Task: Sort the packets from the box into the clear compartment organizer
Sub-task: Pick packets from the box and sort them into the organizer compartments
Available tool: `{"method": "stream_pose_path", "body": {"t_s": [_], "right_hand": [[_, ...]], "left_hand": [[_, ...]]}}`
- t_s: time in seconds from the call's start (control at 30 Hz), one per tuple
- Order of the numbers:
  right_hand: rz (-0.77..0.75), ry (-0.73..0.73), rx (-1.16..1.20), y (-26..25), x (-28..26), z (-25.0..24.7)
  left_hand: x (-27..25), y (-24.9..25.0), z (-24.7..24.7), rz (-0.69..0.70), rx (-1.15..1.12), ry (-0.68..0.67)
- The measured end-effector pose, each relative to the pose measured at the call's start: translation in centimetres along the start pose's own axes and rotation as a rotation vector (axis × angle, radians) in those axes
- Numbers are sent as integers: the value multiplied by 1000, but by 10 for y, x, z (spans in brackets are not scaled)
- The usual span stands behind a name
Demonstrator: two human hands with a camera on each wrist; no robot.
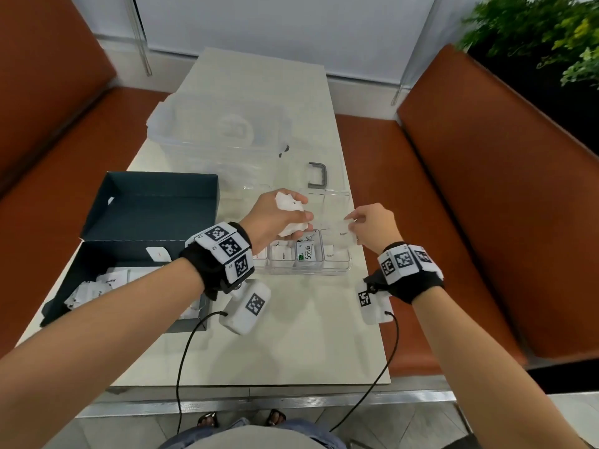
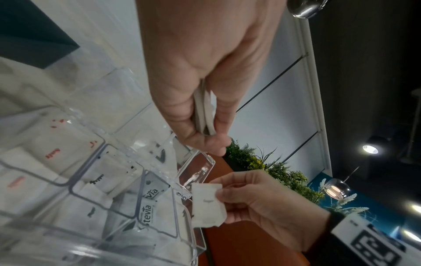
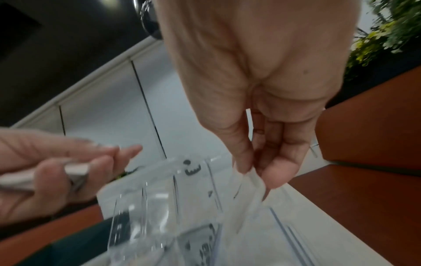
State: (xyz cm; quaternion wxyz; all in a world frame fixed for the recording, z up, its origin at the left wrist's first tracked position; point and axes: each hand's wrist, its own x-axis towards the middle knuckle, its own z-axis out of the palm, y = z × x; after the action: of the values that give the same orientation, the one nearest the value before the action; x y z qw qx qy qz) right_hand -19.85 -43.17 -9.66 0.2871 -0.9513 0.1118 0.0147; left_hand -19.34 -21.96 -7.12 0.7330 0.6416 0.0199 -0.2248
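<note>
My left hand (image 1: 285, 218) hovers over the clear compartment organizer (image 1: 337, 268) and grips a small bunch of white packets (image 1: 289, 202); the left wrist view shows their edges (image 2: 202, 115) pinched between thumb and fingers. To its right, my right hand (image 1: 366, 226) pinches a single white packet (image 1: 343, 236) above the organizer's right end, also visible as the packet (image 2: 208, 203) and the packet (image 3: 252, 181). The near compartments hold white packets and Stevia packets (image 1: 306, 252). The dark box (image 1: 97, 254) at the left holds several more white packets (image 1: 94, 288).
The organizer's clear lid with a grey handle (image 1: 317, 175) stands open behind it. A large clear plastic tub (image 1: 220, 131) sits further back on the pale table (image 1: 291, 335). Orange benches (image 1: 486, 205) flank the table, and a plant (image 1: 551, 37) is at far right.
</note>
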Motion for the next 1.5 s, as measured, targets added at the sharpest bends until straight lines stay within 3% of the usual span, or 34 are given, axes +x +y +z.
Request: {"method": "stream_pose_path", "body": {"t_s": [0.3, 0.67, 0.93, 1.2, 1.3, 1.4, 1.5], "right_hand": [[35, -85, -202, 1, 0, 40], [-356, -149, -679, 17, 4, 48], [-295, -243, -884, 0, -2, 44], [-291, -220, -877, -5, -4, 43], [-326, -106, -768, -13, -3, 36], [-355, 58, -296, -33, -9, 23], [-404, 77, 83, -61, -20, 14]], "left_hand": [[-9, -5, -11, -36, -16, 37], [-15, -3, -12, -46, -20, 23], [-15, -2, -12, -73, -67, 21], [-14, 6, -15, -249, -406, -14], [-15, 6, -19, -244, -438, -63], [-14, 4, -20, -196, -365, -78], [-15, 0, -21, -140, -238, -106]]}}
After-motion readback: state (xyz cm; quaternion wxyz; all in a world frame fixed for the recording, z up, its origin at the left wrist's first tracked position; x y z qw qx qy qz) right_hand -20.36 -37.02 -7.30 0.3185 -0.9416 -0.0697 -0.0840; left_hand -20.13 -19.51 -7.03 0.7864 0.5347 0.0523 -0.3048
